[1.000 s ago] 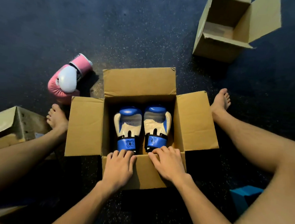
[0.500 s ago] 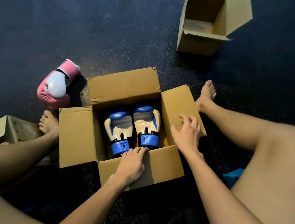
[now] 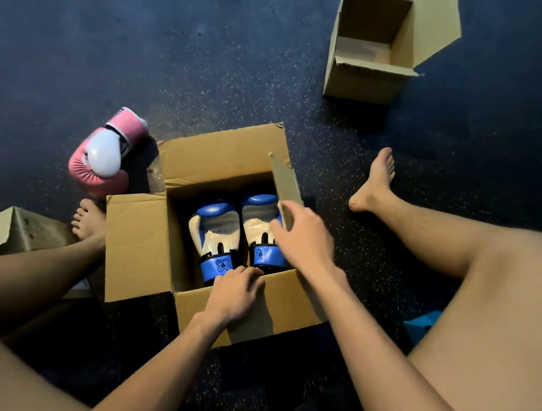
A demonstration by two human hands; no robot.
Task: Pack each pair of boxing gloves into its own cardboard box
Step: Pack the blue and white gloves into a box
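Both blue gloves (image 3: pixel 217 236) sit in the centre box (image 3: pixel 212 187), side by side, cuffs toward us, long axis running near-to-far. The right hand (image 3: pixel 306 240) grips the near end of the right flap (image 3: pixel 285 187) and holds it almost upright, edge-on to the camera. The hinge runs along the box's right wall, parallel to the gloves' long axis, so we judge the coming move is a swing leftward and down over the gloves. The right hand is the nearer one for that; the gloves lie left of and below it. The left hand (image 3: pixel 236 295) lies palm-down on the near flap (image 3: pixel 254 320), fingertips at the rim by the left glove's cuff, grasping nothing we can see. The left flap (image 3: pixel 133 246) lies folded out flat, nearer the left hand. The far flap (image 3: pixel 221 156) leans back.

Hard to read: the right hand covers part of the right glove and the flap's lower end, so we can't place the thumb. Only 1 pink glove (image 3: pixel 104 159) shows, on the floor (image 3: pixel 210 54) just beside the box's far-left corner; its mate isn't in view. The 2nd box (image 3: pixel 364 79) stands open, well apart at far right; its near flap hides part of its inside. The 3rd box (image 3: pixel 11 233) at left is cut off by the frame edge and the left leg. A teal object (image 3: pixel 422 324) by the right thigh is mostly hidden; we can't identify it.
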